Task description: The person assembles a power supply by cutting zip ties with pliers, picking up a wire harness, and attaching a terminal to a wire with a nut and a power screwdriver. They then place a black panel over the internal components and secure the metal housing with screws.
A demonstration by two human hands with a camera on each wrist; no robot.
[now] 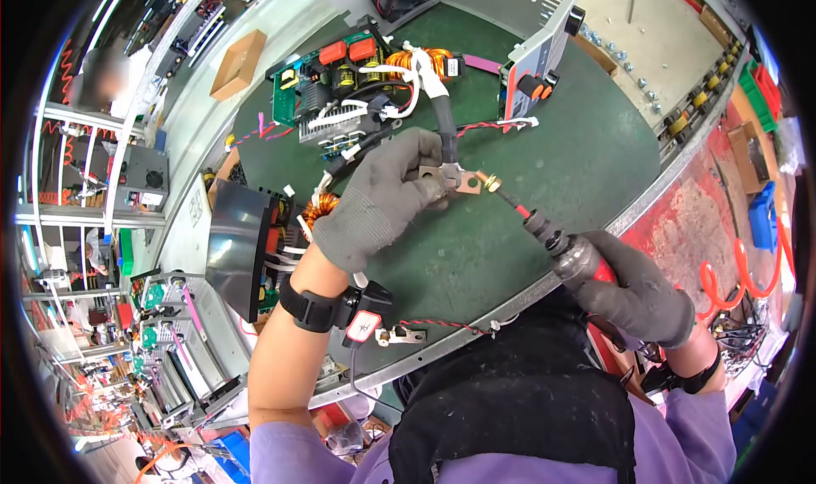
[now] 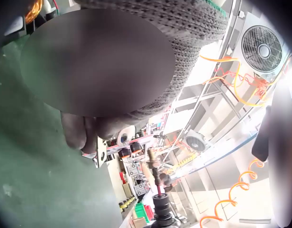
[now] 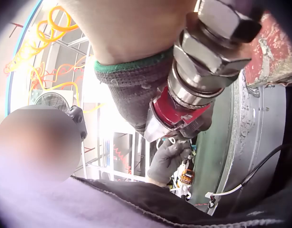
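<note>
In a grey knitted glove, my left hand (image 1: 374, 202) pinches a small copper-coloured plate with holes (image 1: 470, 184). A thick black-sleeved cable (image 1: 444, 127) ends at that plate. My right hand (image 1: 639, 290), gloved too, grips a red and grey air screwdriver (image 1: 581, 261), its bit pointing up and left. At the driver's tip sits a brass-coloured bolt (image 1: 490, 182), close beside the plate's right end. From the right wrist, the driver's metal hose fitting (image 3: 207, 57) fills the foreground; the left wrist view shows the bolt (image 2: 152, 157) apart from the plate (image 2: 102, 153).
An open power unit with a green circuit board (image 1: 289, 93) and copper coils lies across the green tabletop (image 1: 544, 169). Its grey housing (image 1: 510, 16) stands behind. A second dark-cased unit (image 1: 240, 237) is at left. A small metal bracket (image 1: 404, 336) lies near the front edge.
</note>
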